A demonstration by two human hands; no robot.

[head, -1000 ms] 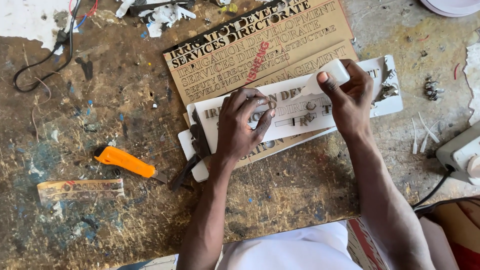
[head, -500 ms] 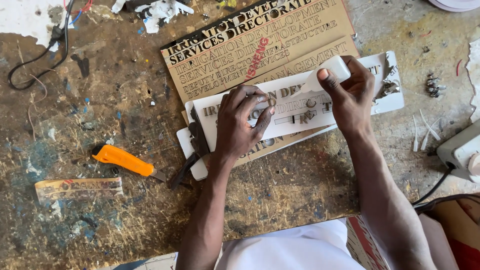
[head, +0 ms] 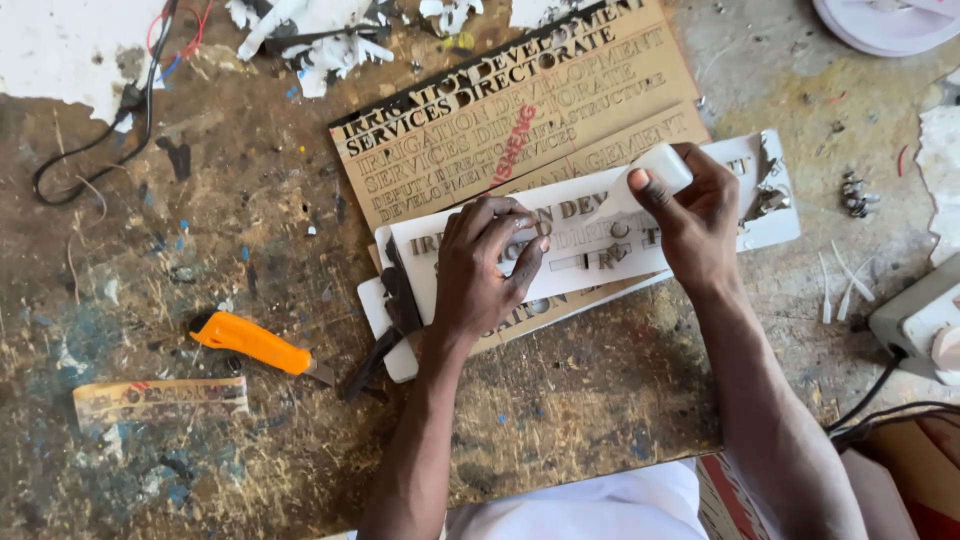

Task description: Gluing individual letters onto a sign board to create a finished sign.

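Change: both hands and the white strip sit where they did half a second ago; only the view has crept slightly
Left hand: left hand (head: 485, 265) lies palm down on the white strip (head: 590, 235), fingers curled tight, fingertips (head: 522, 228) pressed on the raised letters; whether they pinch a letter I cannot tell
Right hand: right hand (head: 690, 215) has thumb and forefinger closed on a curl of white backing film (head: 655, 170), lifted off the strip's upper edge
White strip: long, lettered, lying across the middle of the bench, touching both hands, resting on a second white strip (head: 400, 350) and on the brown board
Brown board: large lettered cardboard sheet (head: 520, 110) under the strips, tilted, reaching toward the far edge
Near left: orange knife (head: 255, 342), blade pointing toward the strips, just beside a dark offcut (head: 372, 362); a clear taped scrap (head: 160, 398) lies nearer, well apart
Near right: grey socket block (head: 915, 315) with black cable (head: 865, 400) at the bench edge
Containers: only a white round dish (head: 880, 25) at the far right corner, cut off by the frame; contents cannot be told
Open room: bare, scarred bench top (head: 200, 250) left of the hands
Far edge: white paper scraps (head: 310, 35), black wire (head: 95, 145)
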